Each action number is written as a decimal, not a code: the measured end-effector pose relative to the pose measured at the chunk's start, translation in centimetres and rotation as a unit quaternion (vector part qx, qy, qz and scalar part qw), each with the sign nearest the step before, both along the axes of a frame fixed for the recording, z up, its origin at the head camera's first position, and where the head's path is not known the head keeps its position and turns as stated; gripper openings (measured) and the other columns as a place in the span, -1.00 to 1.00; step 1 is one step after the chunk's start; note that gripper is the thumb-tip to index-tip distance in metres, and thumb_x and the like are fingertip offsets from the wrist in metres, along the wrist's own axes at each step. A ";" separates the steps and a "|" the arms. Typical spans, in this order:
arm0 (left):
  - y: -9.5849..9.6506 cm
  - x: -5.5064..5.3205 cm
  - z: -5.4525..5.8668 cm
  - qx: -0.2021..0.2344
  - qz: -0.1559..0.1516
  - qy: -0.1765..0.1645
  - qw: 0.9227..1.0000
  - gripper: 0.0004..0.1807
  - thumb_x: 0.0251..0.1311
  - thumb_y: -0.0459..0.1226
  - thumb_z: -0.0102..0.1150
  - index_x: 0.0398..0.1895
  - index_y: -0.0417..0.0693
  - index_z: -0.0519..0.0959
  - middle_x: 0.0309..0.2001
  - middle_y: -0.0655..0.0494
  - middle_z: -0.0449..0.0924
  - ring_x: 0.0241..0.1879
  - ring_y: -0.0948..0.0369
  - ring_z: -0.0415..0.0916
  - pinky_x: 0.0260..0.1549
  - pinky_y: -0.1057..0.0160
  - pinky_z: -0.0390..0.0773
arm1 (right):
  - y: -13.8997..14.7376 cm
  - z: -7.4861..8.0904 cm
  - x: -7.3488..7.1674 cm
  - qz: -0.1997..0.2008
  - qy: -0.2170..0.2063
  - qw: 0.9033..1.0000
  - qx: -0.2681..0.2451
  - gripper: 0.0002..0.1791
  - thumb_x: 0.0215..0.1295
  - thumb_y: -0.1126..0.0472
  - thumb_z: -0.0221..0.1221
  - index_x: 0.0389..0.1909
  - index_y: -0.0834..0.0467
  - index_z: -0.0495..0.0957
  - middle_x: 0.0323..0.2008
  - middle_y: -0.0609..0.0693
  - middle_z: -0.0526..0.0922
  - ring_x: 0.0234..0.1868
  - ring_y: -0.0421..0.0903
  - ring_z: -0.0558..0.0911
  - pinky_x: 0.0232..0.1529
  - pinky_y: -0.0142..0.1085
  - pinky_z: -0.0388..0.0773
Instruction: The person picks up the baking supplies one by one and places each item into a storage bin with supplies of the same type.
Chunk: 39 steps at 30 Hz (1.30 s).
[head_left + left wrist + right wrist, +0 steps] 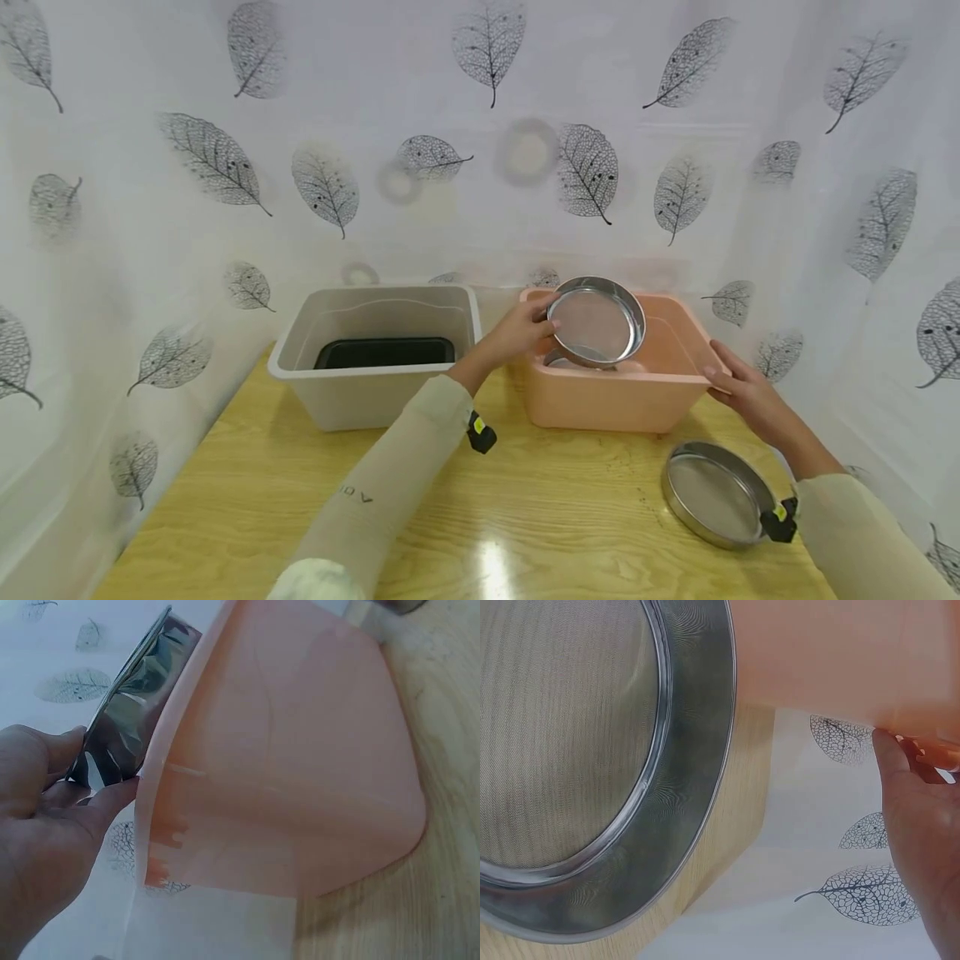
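My left hand (525,327) pinches the edge of a round metal sieve (596,323), which is tilted over the left part of the pink plastic bin (600,404). In the left wrist view its shiny side wall (135,705) leans close by the bin's rim, thumb and fingers on either side of it. Part of another shiny round thing shows inside the bin below. My right hand (742,387) grips the bin's right rim, fingers over the edge. A second sieve (716,494) with fine mesh lies on the table near my right wrist, large in the right wrist view.
A grey-beige bin (375,289) stands left of the pink one, with a black flat object (386,353) inside. Both bins are on a yellow wood-grain table (555,500). A white leaf-print curtain (420,75) hangs behind and at both sides.
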<state>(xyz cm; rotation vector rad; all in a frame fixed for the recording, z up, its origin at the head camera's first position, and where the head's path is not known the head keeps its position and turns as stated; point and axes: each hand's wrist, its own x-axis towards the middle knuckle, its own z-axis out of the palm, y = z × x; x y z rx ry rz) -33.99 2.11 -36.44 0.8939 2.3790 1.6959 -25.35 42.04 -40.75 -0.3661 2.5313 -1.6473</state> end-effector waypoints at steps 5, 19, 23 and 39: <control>0.8 -1.8 -0.1 -0.016 -0.011 0.009 1.000 -0.38 0.44 -0.38 0.10 0.53 -0.13 0.25 0.52 -0.11 0.20 0.43 -0.04 0.31 0.21 0.24 0.54 | -0.2 0.3 0.2 -0.003 -0.005 1.000 0.002 -0.19 0.64 0.10 -0.12 0.61 0.10 -0.44 0.59 0.26 -0.51 0.55 0.34 -0.18 0.09 -0.68 0.43; 2.6 -4.2 0.4 -0.129 -0.060 0.035 0.989 -0.36 0.39 -0.41 0.16 0.51 -0.06 0.29 0.52 0.02 0.26 0.47 0.05 0.24 0.27 0.25 0.49 | 0.2 0.1 -0.1 -0.002 -0.008 1.000 -0.006 -0.20 0.64 0.09 -0.12 0.62 0.06 -0.42 0.60 0.21 -0.51 0.55 0.33 -0.15 0.09 -0.68 0.44; 2.6 -4.6 0.7 -0.175 -0.066 0.037 0.982 -0.37 0.37 -0.39 0.18 0.50 -0.06 0.33 0.45 -0.05 0.37 0.31 0.04 0.44 0.02 0.40 0.52 | 0.1 0.0 0.0 -0.004 -0.008 1.000 -0.007 -0.19 0.65 0.08 -0.12 0.62 0.05 -0.43 0.60 0.18 -0.52 0.55 0.31 -0.13 0.10 -0.68 0.43; 3.7 -5.9 1.5 -0.273 -0.094 0.010 0.957 -0.38 0.29 -0.49 0.18 0.42 0.00 0.45 0.45 -0.05 0.37 -0.34 0.26 0.30 -0.51 0.44 0.30 | 0.1 0.0 -0.1 -0.006 0.000 1.000 -0.026 -0.19 0.64 0.13 -0.11 0.62 0.12 -0.42 0.59 0.27 -0.50 0.53 0.38 -0.13 0.11 -0.64 0.45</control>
